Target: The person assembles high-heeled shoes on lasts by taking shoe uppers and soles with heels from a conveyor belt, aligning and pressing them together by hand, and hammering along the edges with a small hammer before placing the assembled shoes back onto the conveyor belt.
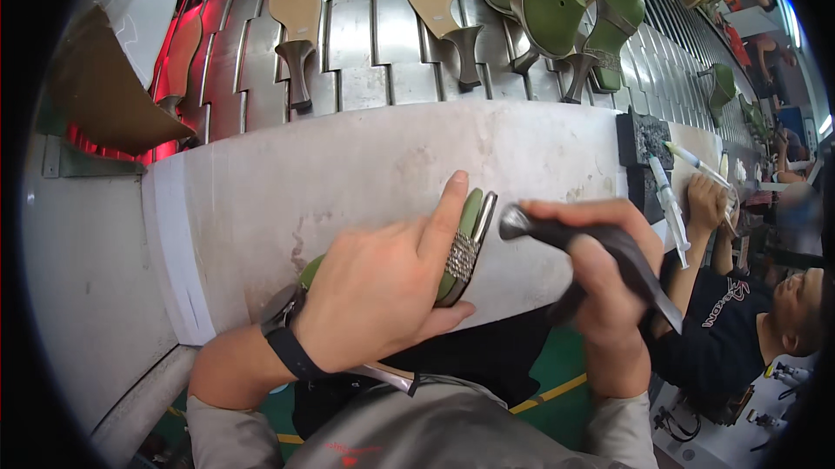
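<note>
A green high-heeled sandal [472, 208] with a braided, glittering strap lies on its side on the pale worktable. My left hand [378, 282] grips it from above, index finger stretched along it and thumb at its near edge; the palm hides much of the shoe. Part of its metallic heel [387, 375] shows below my wrist. Just right of the sandal, my right hand [609, 282] is closed around a dark shoemaker's hammer [631, 260]. The hammer's rounded face points at the sole and stays apart from it. Slight motion blur softens the hammer.
Beyond the worktable [261, 208] runs a slatted metal conveyor [357, 25] carrying soles with heels [294, 12] and green sandals [552, 12]. Black blocks [644, 138] and syringes [668, 204] lie at the right end, near a co-worker's hand [706, 199]. A brown curved sheet [104, 90] stands left.
</note>
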Tool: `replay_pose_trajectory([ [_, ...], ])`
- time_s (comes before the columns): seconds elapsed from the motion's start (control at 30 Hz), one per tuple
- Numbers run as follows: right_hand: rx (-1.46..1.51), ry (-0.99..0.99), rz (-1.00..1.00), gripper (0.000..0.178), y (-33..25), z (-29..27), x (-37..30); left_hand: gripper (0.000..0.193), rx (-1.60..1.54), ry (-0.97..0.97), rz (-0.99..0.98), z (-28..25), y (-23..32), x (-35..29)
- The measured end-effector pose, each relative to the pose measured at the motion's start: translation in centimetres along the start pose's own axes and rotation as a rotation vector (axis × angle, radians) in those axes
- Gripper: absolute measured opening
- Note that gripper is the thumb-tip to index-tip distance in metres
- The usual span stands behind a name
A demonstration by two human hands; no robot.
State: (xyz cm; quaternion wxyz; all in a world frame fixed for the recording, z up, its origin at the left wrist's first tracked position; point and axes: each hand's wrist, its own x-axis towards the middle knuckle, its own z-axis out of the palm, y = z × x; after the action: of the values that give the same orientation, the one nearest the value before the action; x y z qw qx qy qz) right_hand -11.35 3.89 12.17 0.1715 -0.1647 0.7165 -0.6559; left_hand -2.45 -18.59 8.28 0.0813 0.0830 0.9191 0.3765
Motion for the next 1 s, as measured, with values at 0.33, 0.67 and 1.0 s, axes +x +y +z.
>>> replay_pose_trajectory([
  [0.33, -0.157, -0.152, -0.058, 0.026, 0.6, 0.0, 0.4, 0.101, -0.006, -0.022, -0.005, -0.3, 0.4, 0.0],
  [0.67, -0.027, -0.282, 0.02, 0.023, 0.9, -0.5, 1.0, 0.099, -0.027, 0.016, -0.003, -0.1, 0.1, -0.7],
  [1.0, -0.567, -0.199, -0.556, 0.037, 0.3, 4.7, -6.1, 0.098, 0.05, 0.042, 0.003, -0.3, 0.4, -1.4],
])
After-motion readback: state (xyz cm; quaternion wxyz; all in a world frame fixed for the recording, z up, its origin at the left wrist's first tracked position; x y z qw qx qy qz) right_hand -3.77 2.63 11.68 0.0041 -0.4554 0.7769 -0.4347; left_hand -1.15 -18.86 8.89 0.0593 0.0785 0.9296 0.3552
